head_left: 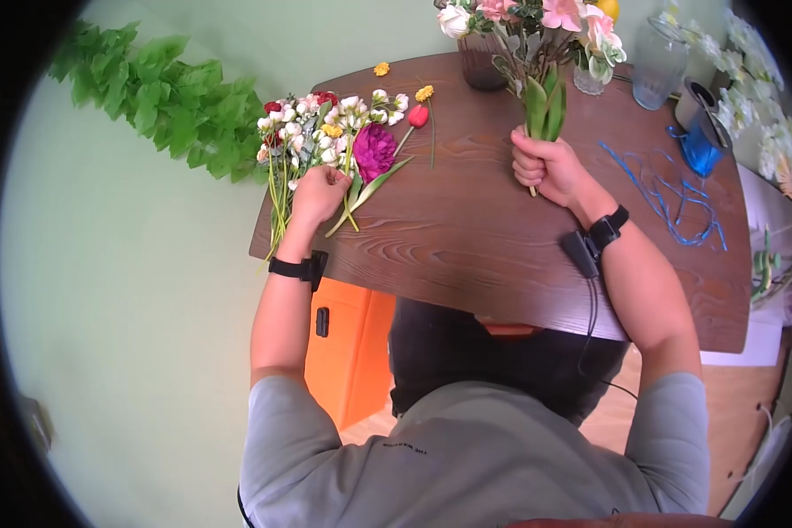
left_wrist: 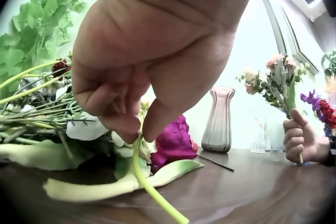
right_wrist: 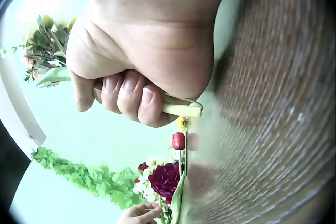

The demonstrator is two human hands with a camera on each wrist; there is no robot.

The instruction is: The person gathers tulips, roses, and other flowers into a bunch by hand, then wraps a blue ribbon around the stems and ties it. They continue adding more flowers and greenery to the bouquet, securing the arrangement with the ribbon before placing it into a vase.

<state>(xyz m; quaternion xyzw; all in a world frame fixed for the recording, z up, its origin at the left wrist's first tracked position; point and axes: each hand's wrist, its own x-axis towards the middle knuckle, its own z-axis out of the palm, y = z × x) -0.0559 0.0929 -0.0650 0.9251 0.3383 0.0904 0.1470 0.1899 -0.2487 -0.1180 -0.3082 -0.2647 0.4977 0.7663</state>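
My left hand [head_left: 319, 195] reaches into the flowers lying at the table's left side. In the left wrist view its thumb and fingertips pinch a thin yellow-green stem [left_wrist: 152, 190]. Close by lie a purple peony [head_left: 376, 151], a cluster of small white flowers [head_left: 299, 119] and a red tulip [head_left: 418, 116]. My right hand [head_left: 550, 169] grips a bouquet [head_left: 546, 101] by its stems, upright above the table. Pink and white blooms with broad green leaves top this bouquet, and a cut stem end [right_wrist: 184, 109] sticks out below the fist.
A smoky vase [head_left: 482, 66] and a clear glass vase [head_left: 660, 75] stand at the back of the brown table [head_left: 466, 211]. Blue ribbon [head_left: 678, 207] trails from a spool [head_left: 706, 145] at the right. An orange case [head_left: 348, 352] sits under the left edge.
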